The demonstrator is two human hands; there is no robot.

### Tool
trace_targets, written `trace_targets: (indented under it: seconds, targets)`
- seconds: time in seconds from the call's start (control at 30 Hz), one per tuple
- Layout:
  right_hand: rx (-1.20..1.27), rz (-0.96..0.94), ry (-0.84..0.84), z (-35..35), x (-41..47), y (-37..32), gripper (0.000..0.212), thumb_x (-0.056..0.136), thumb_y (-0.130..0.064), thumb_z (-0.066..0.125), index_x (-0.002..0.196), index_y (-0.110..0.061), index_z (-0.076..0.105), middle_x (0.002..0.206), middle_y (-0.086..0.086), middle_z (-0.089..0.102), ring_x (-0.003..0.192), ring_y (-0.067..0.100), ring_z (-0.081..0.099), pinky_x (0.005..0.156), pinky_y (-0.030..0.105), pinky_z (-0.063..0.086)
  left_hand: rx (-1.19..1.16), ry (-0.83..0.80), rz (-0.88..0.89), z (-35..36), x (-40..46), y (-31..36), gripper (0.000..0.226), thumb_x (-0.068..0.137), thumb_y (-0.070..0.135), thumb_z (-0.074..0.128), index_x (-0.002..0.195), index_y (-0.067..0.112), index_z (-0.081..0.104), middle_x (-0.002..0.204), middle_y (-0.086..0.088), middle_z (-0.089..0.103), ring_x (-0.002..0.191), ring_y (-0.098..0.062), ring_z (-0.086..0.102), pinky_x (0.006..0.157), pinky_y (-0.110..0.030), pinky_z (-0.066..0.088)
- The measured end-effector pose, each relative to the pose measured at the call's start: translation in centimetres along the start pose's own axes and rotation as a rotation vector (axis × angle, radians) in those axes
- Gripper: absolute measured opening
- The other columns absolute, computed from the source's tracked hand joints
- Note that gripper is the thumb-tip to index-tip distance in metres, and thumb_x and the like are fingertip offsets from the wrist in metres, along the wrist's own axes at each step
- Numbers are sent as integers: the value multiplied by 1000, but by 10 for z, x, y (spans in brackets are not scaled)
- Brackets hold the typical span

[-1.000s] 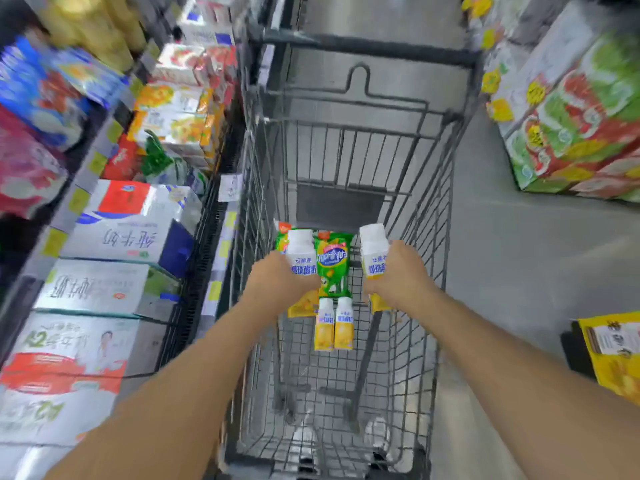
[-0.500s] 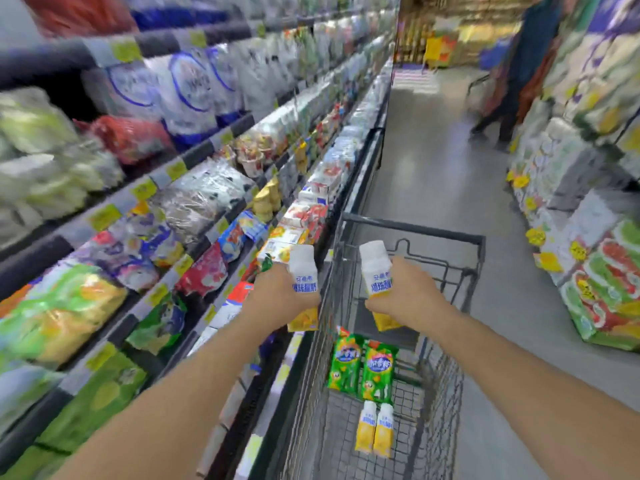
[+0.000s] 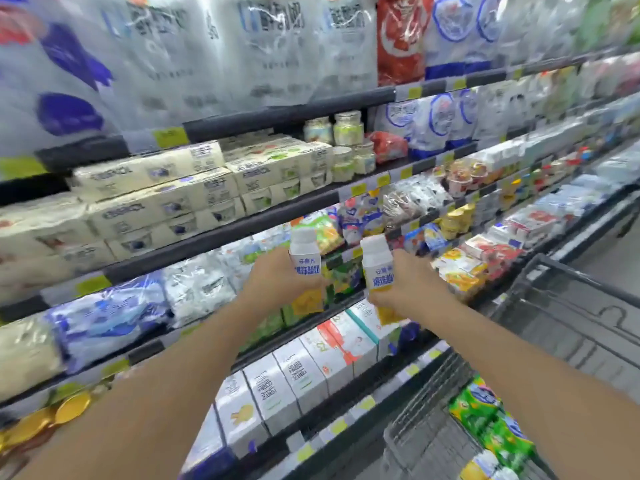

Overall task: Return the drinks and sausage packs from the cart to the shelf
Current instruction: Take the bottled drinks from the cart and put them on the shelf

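Note:
My left hand [image 3: 277, 282] grips a white and yellow drink bottle [image 3: 305, 258] with blue lettering, held upright in front of the shelves. Just to its right, my right hand [image 3: 408, 289] holds a second bottle [image 3: 377, 268] of the same kind. Both bottles hover at the height of the middle shelf [image 3: 221, 237], close to each other but apart. The wire cart [image 3: 568, 317] stands at the lower right. Green sausage packs [image 3: 491, 420] lie in it, and another yellow-white bottle [image 3: 481, 467] shows at the bottom edge.
The chilled shelving fills the left and centre, packed with cream yoghurt multipacks [image 3: 166, 188], white milk cartons [image 3: 298, 372], blue-white bags [image 3: 104, 317] and small jars [image 3: 346, 133]. Yellow price tags line the shelf edges. Aisle floor [image 3: 609, 258] shows at the far right.
My view has turned left from the aisle toward the shelves. Both hands, each still holding a bottle, have risen from over the cart to the front of the middle shelves.

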State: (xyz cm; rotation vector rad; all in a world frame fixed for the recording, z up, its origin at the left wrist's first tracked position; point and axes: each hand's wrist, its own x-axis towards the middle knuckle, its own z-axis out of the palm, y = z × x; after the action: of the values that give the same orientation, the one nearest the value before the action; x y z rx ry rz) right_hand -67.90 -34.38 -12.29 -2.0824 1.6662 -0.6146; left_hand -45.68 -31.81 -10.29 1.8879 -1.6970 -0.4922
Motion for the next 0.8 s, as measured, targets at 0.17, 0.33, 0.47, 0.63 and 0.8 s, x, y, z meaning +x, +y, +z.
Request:
trace_targets:
  seconds: [0.17, 0.33, 0.47, 0.63, 0.8]
  targets:
    - [109, -192, -92, 46, -9, -102, 50, 69, -30, 84, 108, -15, 57, 96, 2, 68, 87, 20, 67, 74, 37, 58, 16, 153, -159, -83, -55, -75, 27, 68, 37, 84, 81, 21, 67, 76, 0, 71, 70, -12, 67, 62, -32, 53]
    - [160, -357, -171, 96, -30, -210, 46, 70, -30, 85, 106, -17, 59, 96, 1, 68, 89, 20, 65, 79, 39, 56, 55, 303, -298, -160, -114, -154, 43, 66, 47, 84, 93, 19, 66, 84, 1, 70, 75, -12, 67, 65, -32, 56]
    - [180, -455, -226, 149, -54, -300, 45, 67, -32, 85, 101, -18, 60, 92, 0, 69, 86, 19, 65, 69, 33, 51, 46, 387, -350, -220, -170, -223, 39, 68, 45, 85, 90, 18, 67, 80, 3, 70, 67, -4, 62, 51, -19, 42]
    - [228, -532, -290, 218, -92, -413, 44, 69, -28, 85, 103, -18, 58, 93, -1, 67, 84, 16, 62, 67, 29, 48, 36, 435, -433, -302, -237, -308, 39, 68, 41, 86, 94, 20, 67, 83, 5, 70, 71, -2, 63, 59, -21, 51]
    - [243, -559, -312, 275, -120, -510, 51, 69, -32, 86, 108, -16, 57, 98, 3, 65, 88, 20, 61, 69, 31, 45, 77, 522, -503, -371, -288, -373, 51, 68, 46, 84, 104, 19, 58, 92, 2, 66, 82, -14, 64, 69, -30, 54]
